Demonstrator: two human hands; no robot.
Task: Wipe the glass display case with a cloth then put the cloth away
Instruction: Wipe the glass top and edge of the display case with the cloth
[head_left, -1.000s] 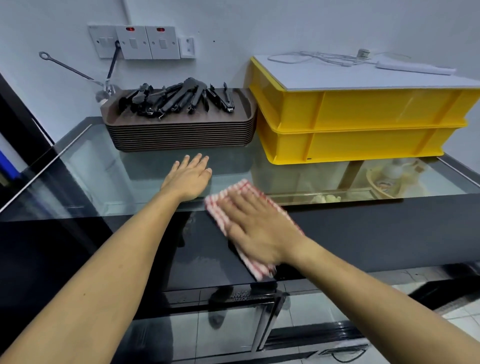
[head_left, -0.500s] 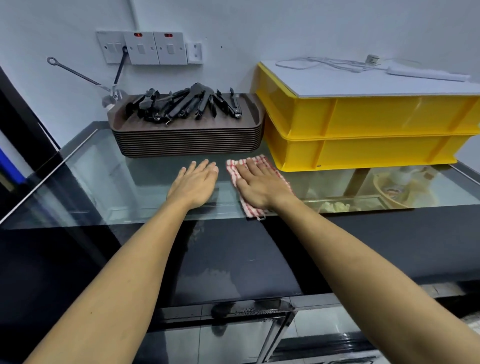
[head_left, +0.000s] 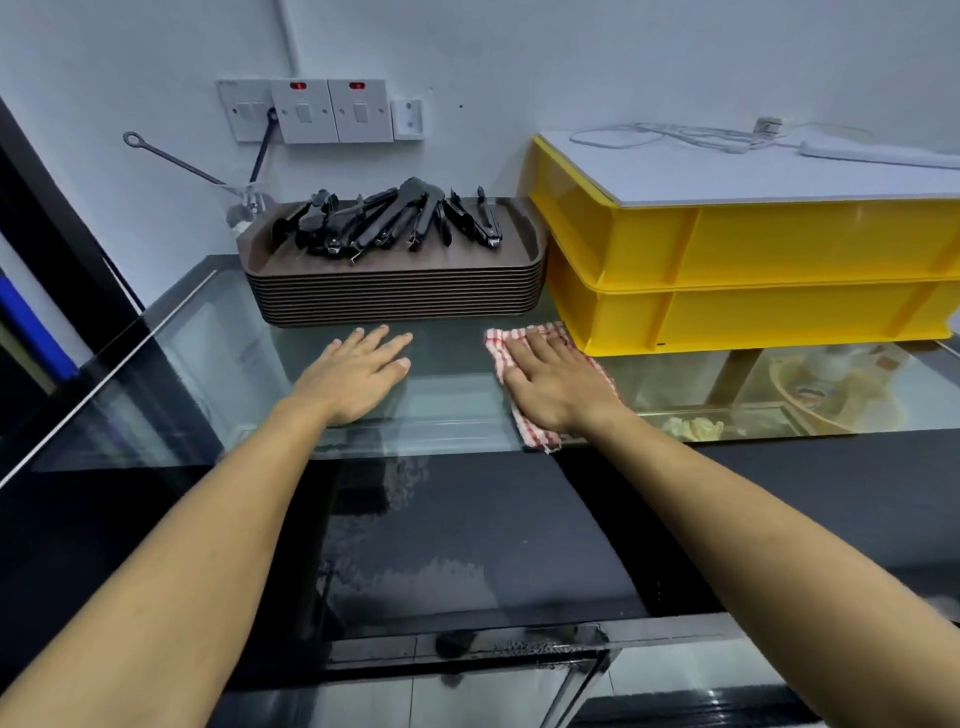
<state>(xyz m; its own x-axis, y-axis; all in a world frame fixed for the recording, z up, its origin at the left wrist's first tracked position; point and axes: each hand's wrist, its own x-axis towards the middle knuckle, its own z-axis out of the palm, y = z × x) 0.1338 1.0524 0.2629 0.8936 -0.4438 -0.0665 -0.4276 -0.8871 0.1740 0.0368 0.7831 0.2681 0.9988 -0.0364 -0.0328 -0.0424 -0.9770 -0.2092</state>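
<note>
**Wiping the glass top**

While my right hand (head_left: 558, 392) lies flat on the cloth (head_left: 540, 434), I am in the wiping step. My fingers (head_left: 535, 353) are straight and press the cloth down on the glass case (head_left: 208, 374); they do not curl round it. The red and white cloth lies on the glass top, near the front edge, just beside the yellow crates (head_left: 753, 275). My left hand (head_left: 358, 376) rests flat on the glass too, fingers spread, with nothing in it. It sits just in front of the trays (head_left: 395, 296).

I think the wiping is not done yet. Next I should slide the cloth across the glass that is left, and keep it flat so it does not bunch up. I must not bump the crates or the trays. After that, the cloth needs to be picked up and put away.

The trays are stacked, and the top one holds a pile of black tongs (head_left: 389, 221). The two crates are stacked as well, with a white board (head_left: 753, 179) on top, so I cannot see inside them. Under the glass there is some food, but it is too blurry to name.
</note>
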